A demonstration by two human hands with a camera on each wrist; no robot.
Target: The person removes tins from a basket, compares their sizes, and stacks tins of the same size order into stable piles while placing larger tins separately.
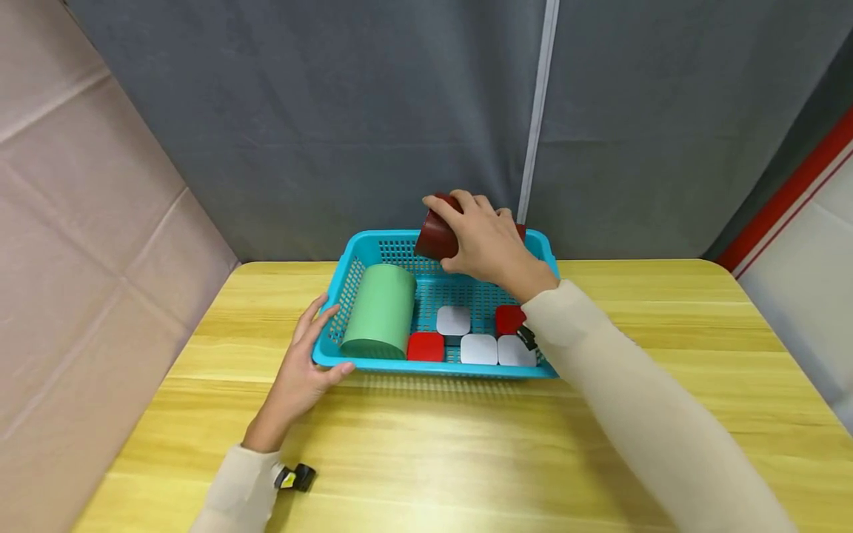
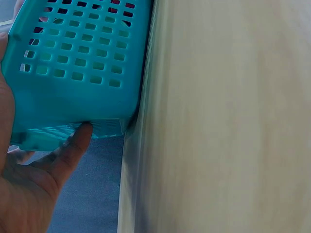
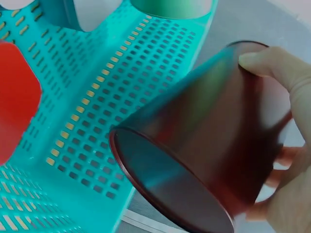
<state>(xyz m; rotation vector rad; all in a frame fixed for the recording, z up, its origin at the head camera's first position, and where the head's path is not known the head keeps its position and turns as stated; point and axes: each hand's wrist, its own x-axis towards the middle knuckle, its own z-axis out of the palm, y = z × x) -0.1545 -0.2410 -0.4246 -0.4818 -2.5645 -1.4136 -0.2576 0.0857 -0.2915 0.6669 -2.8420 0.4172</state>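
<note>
A dark red hollow cylinder (image 1: 436, 235) lies sideways in my right hand (image 1: 489, 240), over the far side of a turquoise basket (image 1: 433, 369). In the right wrist view the open round end of the cylinder (image 3: 209, 126) faces the camera, and the thumb and fingers grip its other part. My left hand (image 1: 300, 374) holds the basket's near left corner, thumb at the front rim and fingers along the left side. Inside the basket a large light green cylinder (image 1: 381, 311) lies at the left. Two red rounded-square pieces (image 1: 425, 346) and three white ones (image 1: 478, 349) sit to its right.
The basket stands on a wooden table (image 1: 426, 451), near its back edge. Behind the table hangs a grey curtain (image 1: 333, 133). A pale cloth wall (image 1: 87, 222) borders the left, and a red-edged white panel (image 1: 820, 215) the right.
</note>
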